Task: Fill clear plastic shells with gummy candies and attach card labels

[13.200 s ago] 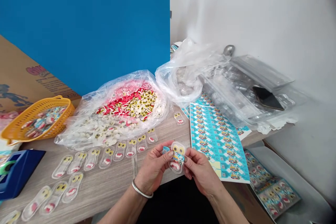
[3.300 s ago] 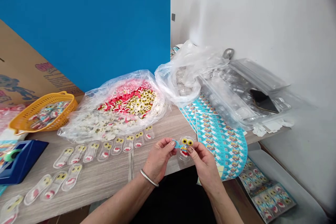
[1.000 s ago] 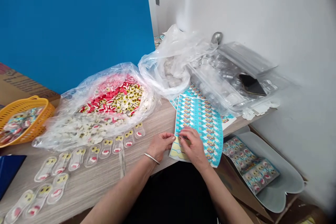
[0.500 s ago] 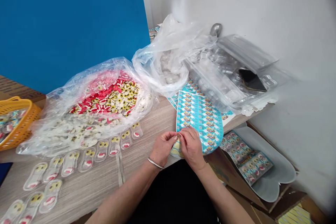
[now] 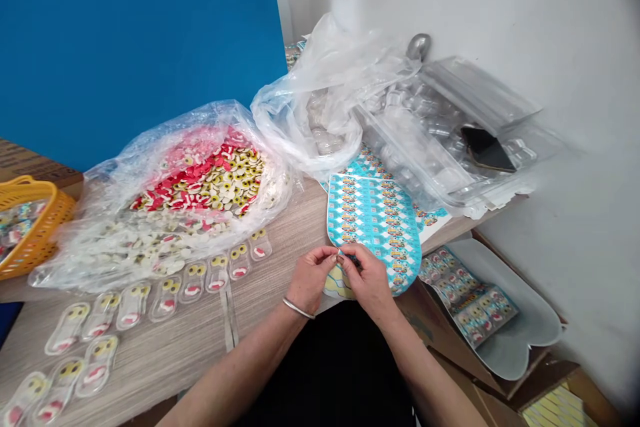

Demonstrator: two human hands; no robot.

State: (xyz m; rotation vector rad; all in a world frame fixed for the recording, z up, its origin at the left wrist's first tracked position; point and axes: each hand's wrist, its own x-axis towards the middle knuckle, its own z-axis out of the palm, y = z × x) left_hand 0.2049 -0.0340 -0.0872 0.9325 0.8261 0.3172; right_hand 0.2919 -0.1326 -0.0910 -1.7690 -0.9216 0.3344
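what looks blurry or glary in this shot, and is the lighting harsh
In the head view, the clear plastic tray looks soft and smeared; the white wall darkens and blurs toward the top right corner; the plastic bag shows pale glare; the light is soft and even, with no harsh shadows; the left hand stays fairly sharp.

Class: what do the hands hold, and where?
The left hand and right hand pinch a tiny blue paper scrap at their fingertips; which part is unclear.
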